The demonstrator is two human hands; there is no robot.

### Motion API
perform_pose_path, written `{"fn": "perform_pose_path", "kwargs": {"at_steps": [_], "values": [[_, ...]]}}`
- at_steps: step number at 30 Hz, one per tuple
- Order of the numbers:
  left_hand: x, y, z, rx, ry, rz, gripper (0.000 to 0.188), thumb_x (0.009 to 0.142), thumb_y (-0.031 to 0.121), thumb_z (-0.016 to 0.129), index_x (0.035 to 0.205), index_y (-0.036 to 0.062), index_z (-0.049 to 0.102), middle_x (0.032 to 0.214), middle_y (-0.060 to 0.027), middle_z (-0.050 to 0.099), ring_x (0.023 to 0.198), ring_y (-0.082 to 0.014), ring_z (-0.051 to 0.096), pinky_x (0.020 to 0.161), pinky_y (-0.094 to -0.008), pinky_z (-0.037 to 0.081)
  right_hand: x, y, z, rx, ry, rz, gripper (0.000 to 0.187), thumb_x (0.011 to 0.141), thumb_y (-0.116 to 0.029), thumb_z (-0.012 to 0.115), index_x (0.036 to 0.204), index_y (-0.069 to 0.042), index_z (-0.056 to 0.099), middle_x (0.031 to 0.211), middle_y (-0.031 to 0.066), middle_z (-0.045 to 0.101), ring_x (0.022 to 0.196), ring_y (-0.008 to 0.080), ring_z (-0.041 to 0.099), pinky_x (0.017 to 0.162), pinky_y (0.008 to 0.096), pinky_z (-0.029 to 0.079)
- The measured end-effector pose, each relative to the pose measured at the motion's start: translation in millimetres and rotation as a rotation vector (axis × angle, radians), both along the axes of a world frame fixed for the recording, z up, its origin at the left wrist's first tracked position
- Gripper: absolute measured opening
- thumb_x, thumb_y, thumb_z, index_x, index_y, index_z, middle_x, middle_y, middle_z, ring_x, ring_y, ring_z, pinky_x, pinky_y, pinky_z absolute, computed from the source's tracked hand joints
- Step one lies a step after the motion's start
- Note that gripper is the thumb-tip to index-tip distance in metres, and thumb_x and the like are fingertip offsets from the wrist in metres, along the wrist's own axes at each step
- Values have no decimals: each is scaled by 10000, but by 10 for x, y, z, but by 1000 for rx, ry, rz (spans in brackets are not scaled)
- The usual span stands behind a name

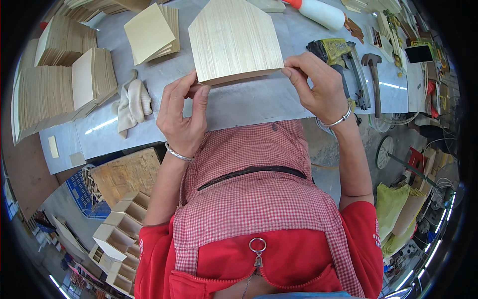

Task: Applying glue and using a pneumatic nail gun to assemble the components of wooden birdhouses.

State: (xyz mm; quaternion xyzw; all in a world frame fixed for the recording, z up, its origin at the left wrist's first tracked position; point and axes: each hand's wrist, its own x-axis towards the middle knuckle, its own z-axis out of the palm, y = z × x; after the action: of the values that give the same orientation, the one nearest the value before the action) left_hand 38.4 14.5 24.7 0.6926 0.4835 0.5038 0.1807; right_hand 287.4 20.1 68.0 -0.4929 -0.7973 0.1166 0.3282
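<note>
The pale, house-shaped plywood panel (234, 40), five-sided with a pointed top and fine lengthwise grain, is held above the grey bench (249, 102), its lower edge showing its thickness. The left hand (183, 117) grips the lower left corner, thumb and forefinger pinched on the edge, wrist bent back with a silver bangle (178, 153) on it. The right hand (318, 84) grips the lower right corner, fingertips curled over the edge, a second bangle at its wrist. Both forearms rise from the lower frame past a red checked apron (259, 199). Stacks of square plywood pieces (64, 84) lie left; a yellow-and-black nail gun (343, 60) and a hammer (374, 74) lie right.
</note>
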Motion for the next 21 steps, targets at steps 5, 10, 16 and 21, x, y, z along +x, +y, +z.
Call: {"fn": "perform_pose_path", "kwargs": {"at_steps": [5,10,16,21], "values": [[-14,57,-29,47,6,3,219,822,13,690,1039,-4,665,886,-128,654,730,-179,636,625,-264,516,4,-2,4,-3,-19,-6,78,822,-48,640,873,-24,586,764,91,580,652,253,587,577,315,474],[-16,52,-43,16,13,48,165,824,9,685,989,-6,679,847,-125,657,741,-199,635,657,-285,508,6,14,-15,25,-19,-11,78,818,-47,640,874,-32,589,772,90,590,651,264,594,576,323,482],[-4,54,-47,3,-10,33,153,830,-1,677,982,-15,679,855,-125,665,757,-212,634,687,-290,503,21,11,-36,64,-18,-11,67,821,-66,629,869,-42,588,766,90,588,659,276,601,583,334,495],[-39,44,-33,-20,32,9,144,879,30,637,1013,-20,656,883,-82,644,710,-125,592,620,-237,488,15,-9,-71,65,-22,-9,70,826,-90,606,869,-45,573,762,89,557,697,272,593,625,353,493]]}}
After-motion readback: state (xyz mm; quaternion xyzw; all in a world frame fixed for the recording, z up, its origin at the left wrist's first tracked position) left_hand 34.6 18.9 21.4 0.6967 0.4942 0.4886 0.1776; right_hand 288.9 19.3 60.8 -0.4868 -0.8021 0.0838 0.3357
